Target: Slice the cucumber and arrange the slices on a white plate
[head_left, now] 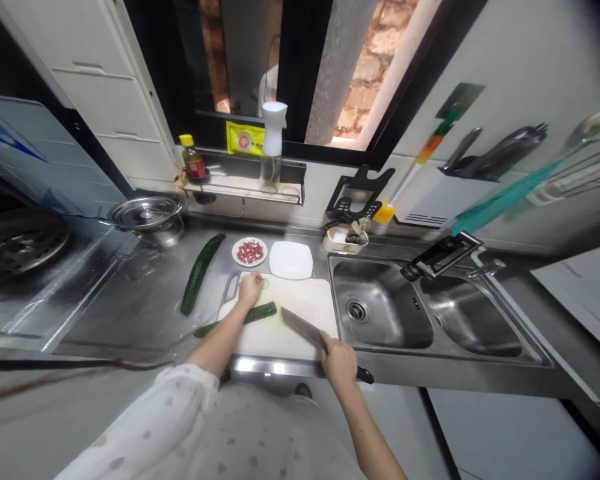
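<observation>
Right hand (339,361), head view, is clamping the knife (303,327) at the cutting board's (310,297) 4 o'clock, tip pointing toward 10, near the cut cucumber (263,311). Left hand (251,288) is sitting at 10 o'clock, fingers bunched beside a slice (265,283); can't tell if it's pinching anything. Cut cucumber is lying at 9 o'clock, passing under the left forearm (224,337). Risk: no hand is steadying it, so blade contact could be rolling it, and a slip could be nicking that forearm.
</observation>
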A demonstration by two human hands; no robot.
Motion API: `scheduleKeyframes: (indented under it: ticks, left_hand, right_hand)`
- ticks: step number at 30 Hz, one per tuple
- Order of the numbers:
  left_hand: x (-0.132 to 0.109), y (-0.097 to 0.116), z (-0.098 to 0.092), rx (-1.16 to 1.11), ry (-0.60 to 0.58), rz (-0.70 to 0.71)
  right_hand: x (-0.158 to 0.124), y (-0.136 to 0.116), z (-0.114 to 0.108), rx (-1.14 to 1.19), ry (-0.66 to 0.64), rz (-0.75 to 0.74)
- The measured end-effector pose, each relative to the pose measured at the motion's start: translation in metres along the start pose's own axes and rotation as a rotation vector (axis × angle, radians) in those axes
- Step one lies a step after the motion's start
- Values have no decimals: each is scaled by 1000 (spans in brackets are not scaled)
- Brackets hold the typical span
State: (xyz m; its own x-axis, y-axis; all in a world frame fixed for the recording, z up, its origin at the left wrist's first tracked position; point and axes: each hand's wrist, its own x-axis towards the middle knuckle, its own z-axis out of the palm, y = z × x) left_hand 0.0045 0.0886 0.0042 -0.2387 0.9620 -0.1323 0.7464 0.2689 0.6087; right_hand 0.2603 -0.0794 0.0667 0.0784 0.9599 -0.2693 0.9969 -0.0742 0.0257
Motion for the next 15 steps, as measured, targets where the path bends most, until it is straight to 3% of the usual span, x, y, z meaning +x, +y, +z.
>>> scheduleKeyframes:
  ticks: [7,15]
  left_hand:
    - [-1,-3,1,99,13,161]
    - [-4,-6,3,150,-20,182]
  right_hand:
    - [2,2,0,21,1,-2]
    - [4,0,0,23,-12,11]
